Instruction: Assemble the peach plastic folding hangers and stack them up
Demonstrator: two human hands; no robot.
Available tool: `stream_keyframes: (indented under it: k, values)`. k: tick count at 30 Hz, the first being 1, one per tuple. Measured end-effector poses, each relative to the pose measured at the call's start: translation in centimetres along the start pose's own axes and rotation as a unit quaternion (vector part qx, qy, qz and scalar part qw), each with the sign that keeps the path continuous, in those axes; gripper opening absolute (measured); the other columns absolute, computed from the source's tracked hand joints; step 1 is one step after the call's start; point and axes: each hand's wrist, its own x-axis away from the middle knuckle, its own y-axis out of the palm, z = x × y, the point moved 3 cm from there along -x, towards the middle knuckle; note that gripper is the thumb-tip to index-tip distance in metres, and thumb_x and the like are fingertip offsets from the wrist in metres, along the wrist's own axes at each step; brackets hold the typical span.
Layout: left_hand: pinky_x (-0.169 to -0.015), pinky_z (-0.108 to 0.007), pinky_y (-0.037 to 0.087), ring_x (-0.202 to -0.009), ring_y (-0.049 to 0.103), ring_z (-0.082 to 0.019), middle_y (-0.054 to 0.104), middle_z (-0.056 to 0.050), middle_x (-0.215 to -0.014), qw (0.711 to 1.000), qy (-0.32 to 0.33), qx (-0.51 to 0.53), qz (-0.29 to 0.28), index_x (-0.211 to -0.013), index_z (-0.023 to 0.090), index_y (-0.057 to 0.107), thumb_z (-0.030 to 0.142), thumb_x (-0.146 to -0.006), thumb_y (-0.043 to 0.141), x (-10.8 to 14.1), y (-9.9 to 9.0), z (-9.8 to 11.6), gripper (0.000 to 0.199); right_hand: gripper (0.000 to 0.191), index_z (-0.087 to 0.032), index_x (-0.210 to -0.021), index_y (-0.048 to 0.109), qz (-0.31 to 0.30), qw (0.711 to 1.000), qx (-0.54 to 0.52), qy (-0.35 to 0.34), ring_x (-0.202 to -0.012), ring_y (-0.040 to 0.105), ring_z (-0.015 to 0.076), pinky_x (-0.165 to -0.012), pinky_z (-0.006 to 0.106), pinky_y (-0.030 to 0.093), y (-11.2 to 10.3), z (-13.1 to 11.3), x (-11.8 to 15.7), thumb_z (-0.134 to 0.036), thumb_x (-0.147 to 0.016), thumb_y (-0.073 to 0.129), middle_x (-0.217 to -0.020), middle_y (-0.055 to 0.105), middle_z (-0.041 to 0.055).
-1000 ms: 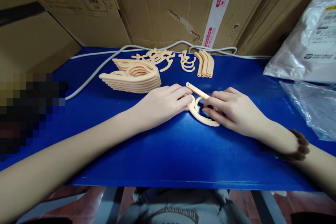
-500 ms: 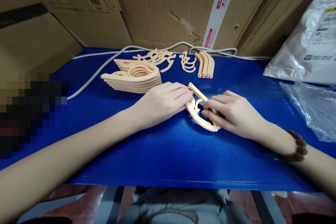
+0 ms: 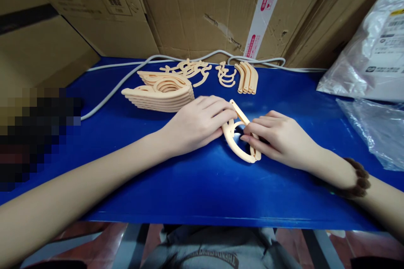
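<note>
Both hands hold one cream plastic folding piece (image 3: 235, 145) with curved arms, over the middle of the blue table (image 3: 202, 193). My left hand (image 3: 202, 124) is closed on its left end, fingertips hidden behind the knuckles. At the right side, my right hand (image 3: 280, 138) pinches a straight arm that slants up to the left. Beyond my left hand lies a stack of similar cream pieces (image 3: 160, 98). Farther back are loose cream hooks (image 3: 189, 68), a smaller group of hooks (image 3: 225, 76) and several short curved arms (image 3: 248, 77) side by side.
A white cable (image 3: 120, 88) runs along the table's back and down its left side. Cardboard boxes (image 3: 195, 12) stand behind. Clear plastic bags (image 3: 366, 50) lie at the right. At the far left is a dark, pixelated area. The table's front edge (image 3: 221, 222) is near my body.
The held piece has turned slightly, its lower end shifting left and toward me. My left hand's fingers have moved a little to the right.
</note>
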Motion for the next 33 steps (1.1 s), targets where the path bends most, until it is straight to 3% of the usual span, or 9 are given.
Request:
stream_keyframes:
  k: [3, 6, 12, 19, 23, 27, 33]
  values:
    - [-0.084, -0.041, 0.046, -0.104, 0.058, -0.029, 0.063, -0.012, -0.116, 0.997, -0.044, -0.060, 0.017, -0.121, 0.014, 0.055, 0.027, -0.094, 0.057, 0.0, -0.5, 0.0, 0.030, 0.033, -0.018, -0.086, 0.060, 0.002, 1.000, -0.002, -0.004, -0.066, 0.054, 0.0158, -0.070, 0.032, 0.033, -0.1, 0.0, 0.0, -0.035, -0.103, 0.037, -0.075, 0.062, 0.0027]
    - [-0.075, -0.039, 0.044, -0.090, 0.059, -0.027, 0.064, -0.010, -0.101, 0.991, -0.087, -0.098, 0.017, -0.120, 0.012, 0.054, 0.030, -0.093, 0.058, 0.0, -0.8, 0.1, 0.033, 0.033, -0.018, -0.087, 0.061, 0.004, 1.000, -0.007, -0.009, -0.067, 0.056, 0.0158, -0.069, 0.032, 0.034, -0.1, -0.1, 0.0, -0.036, -0.103, 0.038, -0.077, 0.063, 0.0029]
    - [-0.071, -0.033, 0.042, -0.078, 0.057, -0.021, 0.062, -0.001, -0.082, 0.991, -0.129, -0.026, 0.006, -0.106, 0.013, 0.054, 0.020, -0.091, 0.056, 0.3, -0.6, 0.1, 0.017, 0.029, -0.017, -0.092, 0.060, 0.011, 0.999, -0.027, -0.039, -0.070, 0.057, 0.0168, -0.073, 0.033, 0.036, -0.2, -0.4, 0.0, -0.027, -0.102, 0.035, -0.080, 0.064, 0.0042]
    - [-0.080, -0.030, 0.045, -0.091, 0.059, -0.018, 0.065, -0.004, -0.105, 0.979, -0.172, 0.111, 0.000, -0.117, 0.014, 0.054, 0.009, -0.094, 0.038, 0.4, -0.5, -0.3, 0.028, 0.022, -0.014, -0.106, 0.060, 0.035, 0.995, 0.002, -0.092, -0.074, 0.054, 0.0183, -0.068, 0.033, 0.037, 0.1, -1.0, 0.2, -0.019, -0.098, 0.040, -0.086, 0.065, 0.0063]
    - [-0.080, -0.031, 0.047, -0.094, 0.060, -0.018, 0.066, -0.002, -0.111, 0.964, -0.203, 0.171, -0.028, -0.118, 0.017, 0.057, 0.026, -0.098, 0.043, 0.4, -0.4, 0.0, 0.026, 0.025, -0.012, -0.111, 0.062, 0.069, 0.987, 0.060, -0.129, -0.069, 0.054, 0.0167, -0.062, 0.032, 0.036, -0.1, -1.9, 0.2, -0.019, -0.101, 0.039, -0.080, 0.066, 0.0043]
    - [-0.077, -0.031, 0.048, -0.097, 0.059, -0.020, 0.066, -0.002, -0.116, 0.967, -0.181, 0.168, -0.069, -0.123, 0.018, 0.056, 0.030, -0.085, 0.062, 0.4, 0.0, 0.7, 0.040, 0.023, -0.012, -0.108, 0.065, 0.080, 0.982, 0.079, -0.152, -0.067, 0.056, 0.0151, -0.062, 0.032, 0.036, -0.3, -2.6, 0.3, -0.018, -0.101, 0.044, -0.082, 0.069, 0.0030]
    - [-0.076, -0.029, 0.049, -0.091, 0.060, -0.019, 0.068, -0.003, -0.105, 0.979, -0.125, 0.150, -0.063, -0.119, 0.015, 0.058, 0.017, -0.088, 0.057, 0.4, 0.3, 0.7, 0.031, 0.025, -0.014, -0.098, 0.066, 0.093, 0.985, 0.080, -0.124, -0.069, 0.059, 0.0162, -0.063, 0.031, 0.038, -0.4, -2.4, 0.4, -0.027, -0.101, 0.046, -0.076, 0.068, 0.0029]
